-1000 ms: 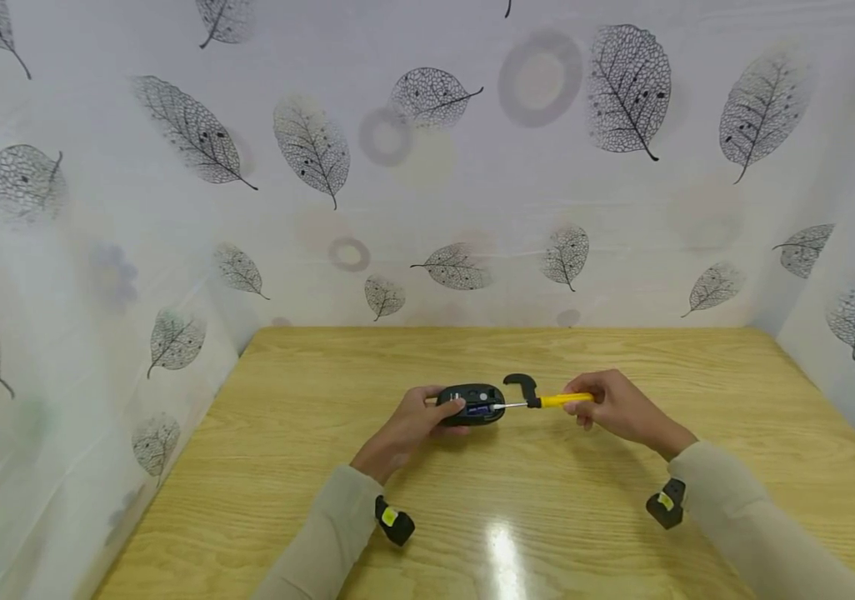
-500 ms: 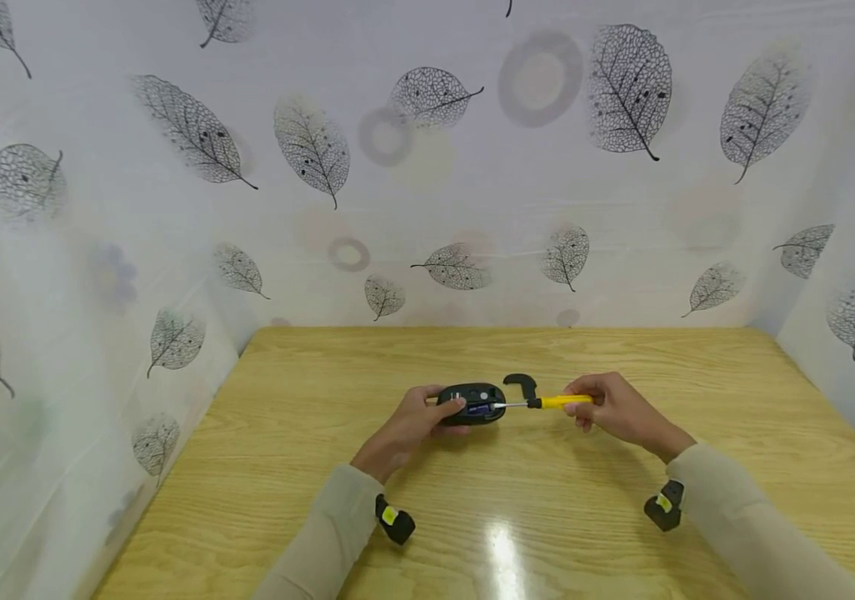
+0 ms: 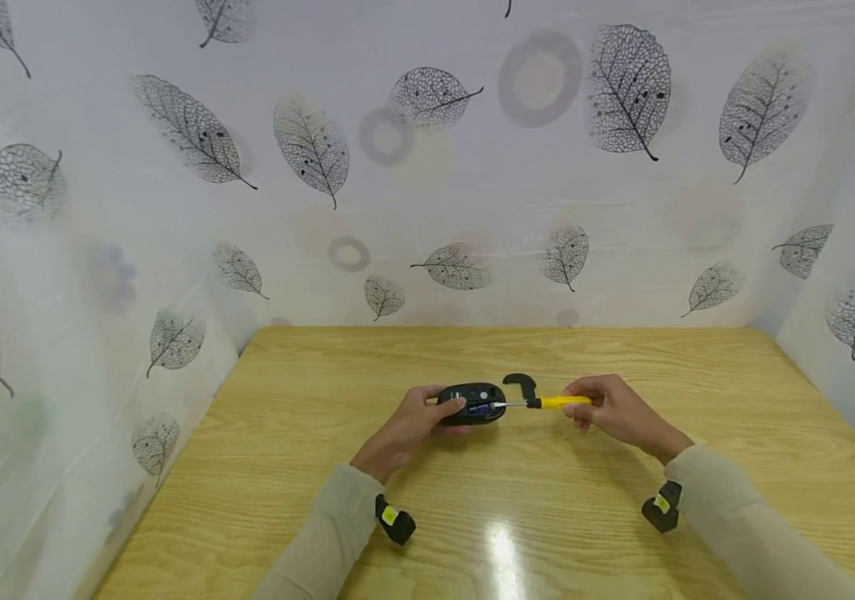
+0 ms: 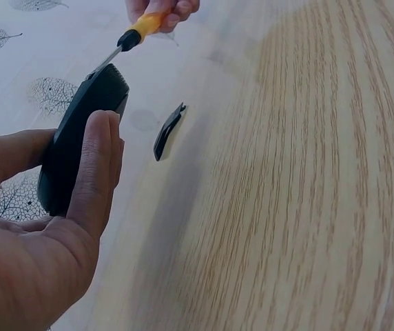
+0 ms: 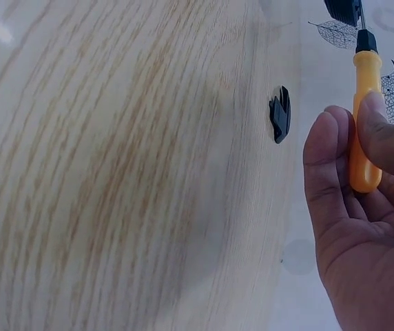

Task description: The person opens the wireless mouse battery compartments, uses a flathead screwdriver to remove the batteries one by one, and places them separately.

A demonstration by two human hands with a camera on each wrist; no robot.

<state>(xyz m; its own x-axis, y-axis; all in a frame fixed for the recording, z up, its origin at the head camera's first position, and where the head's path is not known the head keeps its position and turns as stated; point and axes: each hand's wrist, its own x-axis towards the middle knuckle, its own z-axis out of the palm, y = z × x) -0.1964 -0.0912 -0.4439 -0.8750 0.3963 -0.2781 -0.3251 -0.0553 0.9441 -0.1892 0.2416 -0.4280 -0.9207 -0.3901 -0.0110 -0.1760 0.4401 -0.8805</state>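
Note:
My left hand point(image 3: 412, 421) grips a black computer mouse point(image 3: 465, 393), underside up, with the thumb across its bottom face. A battery point(image 3: 482, 409) with a dark blue wrapper lies in the uncovered compartment. My right hand point(image 3: 611, 410) pinches the yellow handle of a screwdriver point(image 3: 564, 402) between thumb and fingers. The screwdriver's metal shaft points left and its tip reaches the compartment's right end, by the battery. In the left wrist view the mouse point(image 4: 80, 141) is seen edge-on, and the compartment is hidden there.
A curved black battery cover point(image 3: 523, 385) lies on the wooden table point(image 3: 367, 358) just behind the screwdriver. A pale leaf-patterned sheet point(image 3: 472, 183) rises behind the table and along its sides. Black wrist cameras point(image 3: 395, 520) are strapped over both sleeves.
The right hand and wrist have shifted very slightly, while the screwdriver tip stays at the compartment. The left hand and mouse hold still.

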